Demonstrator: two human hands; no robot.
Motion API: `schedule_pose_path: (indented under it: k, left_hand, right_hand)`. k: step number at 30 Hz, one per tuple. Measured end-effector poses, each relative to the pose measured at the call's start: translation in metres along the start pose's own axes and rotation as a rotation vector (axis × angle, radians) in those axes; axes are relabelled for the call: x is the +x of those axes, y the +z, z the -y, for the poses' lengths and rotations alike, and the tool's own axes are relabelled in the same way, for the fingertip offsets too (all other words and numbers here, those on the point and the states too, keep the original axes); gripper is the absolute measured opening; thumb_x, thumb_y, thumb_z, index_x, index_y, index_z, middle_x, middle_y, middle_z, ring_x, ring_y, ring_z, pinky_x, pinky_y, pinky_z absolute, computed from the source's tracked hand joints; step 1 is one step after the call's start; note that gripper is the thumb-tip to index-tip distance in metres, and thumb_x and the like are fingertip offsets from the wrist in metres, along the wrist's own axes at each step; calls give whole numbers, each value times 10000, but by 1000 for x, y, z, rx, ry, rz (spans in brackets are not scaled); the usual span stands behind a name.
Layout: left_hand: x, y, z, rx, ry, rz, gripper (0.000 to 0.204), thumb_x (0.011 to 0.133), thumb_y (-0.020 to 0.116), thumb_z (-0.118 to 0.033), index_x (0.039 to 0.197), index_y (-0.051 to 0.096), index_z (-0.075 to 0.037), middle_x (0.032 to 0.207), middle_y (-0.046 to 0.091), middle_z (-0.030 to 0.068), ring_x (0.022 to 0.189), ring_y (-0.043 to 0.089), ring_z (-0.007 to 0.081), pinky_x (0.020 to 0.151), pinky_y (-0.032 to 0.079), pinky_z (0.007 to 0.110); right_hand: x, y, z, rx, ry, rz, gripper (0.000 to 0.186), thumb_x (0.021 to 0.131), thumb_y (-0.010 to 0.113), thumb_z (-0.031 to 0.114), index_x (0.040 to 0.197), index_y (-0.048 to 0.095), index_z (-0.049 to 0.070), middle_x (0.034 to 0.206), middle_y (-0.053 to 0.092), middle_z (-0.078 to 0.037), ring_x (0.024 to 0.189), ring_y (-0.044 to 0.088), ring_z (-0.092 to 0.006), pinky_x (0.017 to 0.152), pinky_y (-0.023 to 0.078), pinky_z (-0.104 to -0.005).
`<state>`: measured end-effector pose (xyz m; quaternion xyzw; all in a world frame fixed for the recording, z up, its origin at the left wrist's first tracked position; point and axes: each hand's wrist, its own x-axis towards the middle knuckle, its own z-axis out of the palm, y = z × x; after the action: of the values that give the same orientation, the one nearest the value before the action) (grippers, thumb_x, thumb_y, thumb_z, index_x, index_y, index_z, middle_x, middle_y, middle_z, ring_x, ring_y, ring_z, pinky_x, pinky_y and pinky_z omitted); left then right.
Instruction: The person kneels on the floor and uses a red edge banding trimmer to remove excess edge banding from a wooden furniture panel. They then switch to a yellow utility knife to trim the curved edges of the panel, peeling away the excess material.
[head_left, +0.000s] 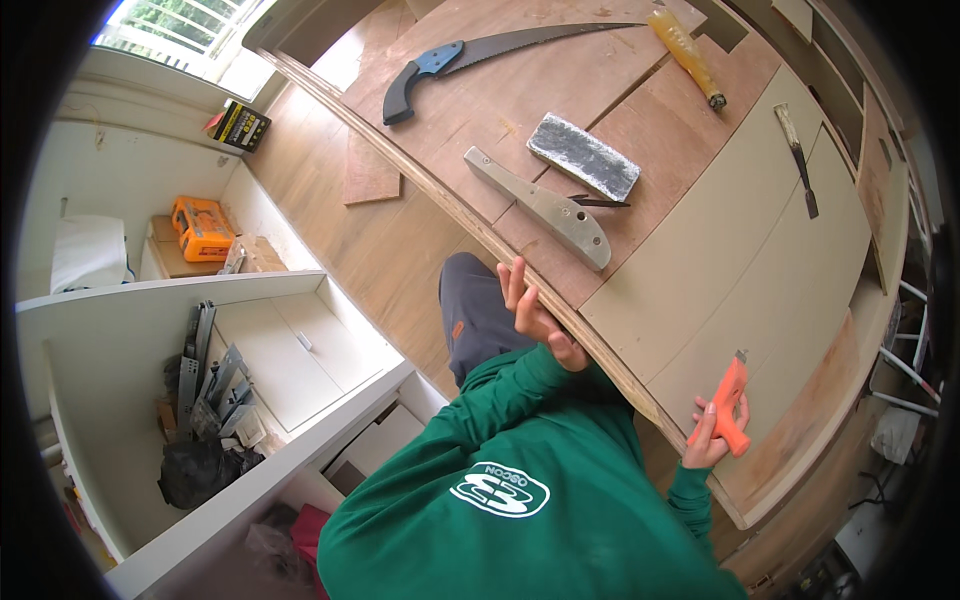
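loosely, left hand (538, 318) half-curls empty at the worktop (745, 285), right hand (706, 448) gripping an orange cutter (731, 400).

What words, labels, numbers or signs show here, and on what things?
Green sweatshirt: white lettering in a rounded badge; I won't copy it out.
Black box near the window: yellow print, not copied either.
Orange case: markings too small to read.

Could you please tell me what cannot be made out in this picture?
In the head view:
Right grip: partly hidden behind the orange cutter it holds.
Left grip: hides whether it touches the edge of the worktop.
Worktop: far end cut off by the upper border.
Black bag: anything inside is hidden by its dark plastic.
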<state>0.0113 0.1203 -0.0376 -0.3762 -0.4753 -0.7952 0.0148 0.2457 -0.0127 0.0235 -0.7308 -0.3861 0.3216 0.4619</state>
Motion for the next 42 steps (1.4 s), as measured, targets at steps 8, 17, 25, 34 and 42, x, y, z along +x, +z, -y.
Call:
schedule_pose_path:
  k: [8,17,25,34,42]
  left_hand:
    - [14,-19,-17,99,17,225,386,903,459,-231,1238,477,-39,1364,446,256,1360,318,396,1106,231,561]
    - [74,39,-70,-528,-15,2238,356,853,601,-96,1207,604,-72,1188,583,108,1064,559,306,933,452,416]
    - [46,73,-58,-449,37,2589,370,795,708,-235,1118,591,-99,1121,589,171,1016,576,383,882,468,443]
    - [68,79,-45,-595,-19,2397,267,992,522,-280,1034,572,-22,922,619,165,885,604,340,782,479,409]
    - [63,81,-52,-679,133,2371,290,926,631,-291,1014,591,-17,877,612,165,825,599,346,740,477,416]
  right_hand:
    - [-7,-17,-9,112,-115,45,539,914,577,71,1385,329,-12,1259,559,-173,938,641,-198,761,514,-283]
    - [-23,-66,3,-22,-119,441,527,848,618,-2,1333,412,-25,1277,544,-171,1177,542,-237,1007,427,-365]
    - [-33,-65,12,-138,-154,411,523,795,648,-6,1292,483,-3,1219,589,-152,1081,590,-242,947,461,-357]
    - [-8,-30,43,-433,-510,604,496,694,705,23,1180,606,6,1068,659,-123,857,588,-306,789,511,-369]
    - [9,-7,36,-494,-727,689,578,658,721,49,1222,598,22,1084,638,-112,888,576,-296,813,508,-370]
